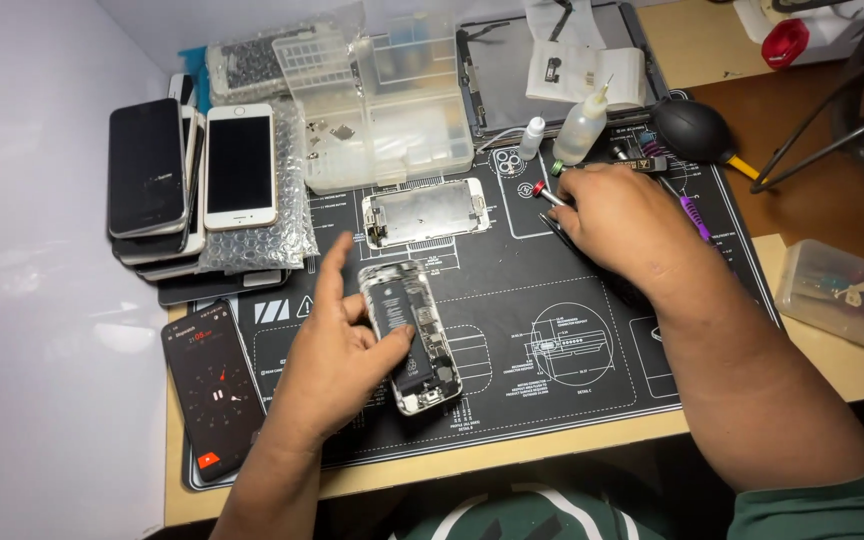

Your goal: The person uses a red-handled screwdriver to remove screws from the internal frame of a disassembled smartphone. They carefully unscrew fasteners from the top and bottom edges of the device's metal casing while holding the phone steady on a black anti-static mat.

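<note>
Left hand (337,365) curled around an opened phone body (410,335), thumb across its battery, index finger stretched out, holding it on the black repair mat (512,400) near the worktop's front edge. Right hand (617,225) closed loosely over a red-tipped screwdriver (545,194) farther back on the mat. Detached screen plate (425,211) just behind the phone body, beside a clear parts box (382,110).

Left hand (337,365) grips an opened phone (410,335) on the mat (552,400); right hand (617,225) reaches among screwdrivers (548,194)
</note>
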